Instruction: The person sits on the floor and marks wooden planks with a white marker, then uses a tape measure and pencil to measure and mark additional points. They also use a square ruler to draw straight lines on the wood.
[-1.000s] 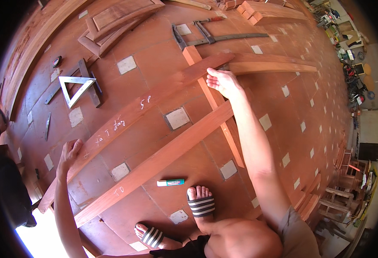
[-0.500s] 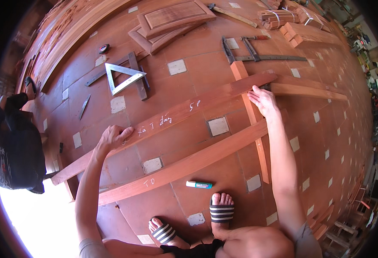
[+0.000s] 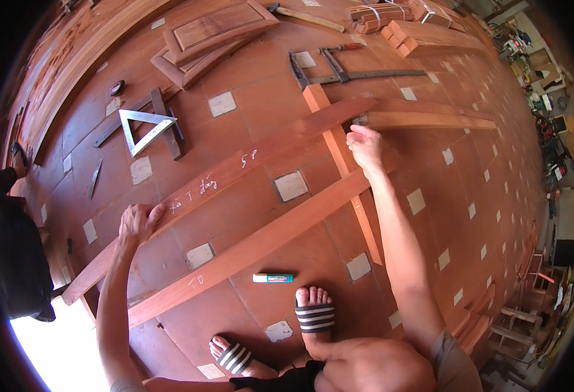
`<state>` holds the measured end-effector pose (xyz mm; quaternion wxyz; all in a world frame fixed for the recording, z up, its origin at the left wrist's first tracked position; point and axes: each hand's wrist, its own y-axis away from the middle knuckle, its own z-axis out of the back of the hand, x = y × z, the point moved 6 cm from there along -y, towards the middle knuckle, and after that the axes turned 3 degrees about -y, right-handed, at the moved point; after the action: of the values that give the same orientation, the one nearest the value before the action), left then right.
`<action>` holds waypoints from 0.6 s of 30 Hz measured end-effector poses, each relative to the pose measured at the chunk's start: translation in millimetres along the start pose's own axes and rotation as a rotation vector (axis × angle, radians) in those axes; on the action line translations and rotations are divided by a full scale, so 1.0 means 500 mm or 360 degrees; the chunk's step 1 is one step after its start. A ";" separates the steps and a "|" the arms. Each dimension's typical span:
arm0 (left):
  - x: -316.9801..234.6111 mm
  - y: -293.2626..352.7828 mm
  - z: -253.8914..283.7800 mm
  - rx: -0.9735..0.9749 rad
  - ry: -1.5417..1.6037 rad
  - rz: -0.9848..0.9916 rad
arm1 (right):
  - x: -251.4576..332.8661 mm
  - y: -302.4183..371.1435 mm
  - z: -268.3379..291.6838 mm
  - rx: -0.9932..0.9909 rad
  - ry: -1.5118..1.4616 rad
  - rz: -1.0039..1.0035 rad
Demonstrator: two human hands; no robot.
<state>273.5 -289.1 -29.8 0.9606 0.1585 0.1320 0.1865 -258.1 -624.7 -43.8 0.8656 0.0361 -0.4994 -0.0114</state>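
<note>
The left hand (image 3: 140,223) lies over the near part of a long reddish beam (image 3: 280,144), touching it, the thumb laid along the face beside white handwritten marks. Whether its hidden fingers grip the wood I cannot tell. From that hand the beam runs forward and to the right, and its far end lies just ahead of the right hand (image 3: 366,149). The right hand's fingers are curled in, narrow; whether they touch the beam's edge or hold something small I cannot tell.

Just left of the right hand, a narrower crosspiece (image 3: 339,147) passes beneath the marked beam. A second long beam (image 3: 254,251) slants from just right of the left forearm to just below the right hand, also lying over the crosspiece. Ahead and to the right of the right hand, a further beam (image 3: 437,117) extends away; farther ahead lies a bar clamp (image 3: 378,76).

Well ahead of the left hand are a metal triangle (image 3: 154,138) and, beyond it, a tape measure (image 3: 117,87). A white-and-teal tube (image 3: 272,277) lies between the hands, nearer the body, beside a striped sandal (image 3: 314,317).
</note>
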 end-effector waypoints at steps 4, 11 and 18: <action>-0.022 0.028 0.011 -0.0196 -0.0019 -0.0079 | 0.048 0.026 -0.015 -0.0095 0.0759 0.0666; -0.043 0.054 0.025 -0.0319 -0.0026 -0.0108 | 0.059 0.086 -0.040 0.0017 0.1018 0.0847; -0.047 0.064 0.027 -0.0383 -0.0016 -0.0135 | 0.082 0.110 -0.036 -0.0005 0.0995 0.0934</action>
<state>246.4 -273.7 -1.7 0.9803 0.0374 0.1106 0.1594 -222.9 -571.0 -13.1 0.9419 -0.1071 -0.2019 0.2462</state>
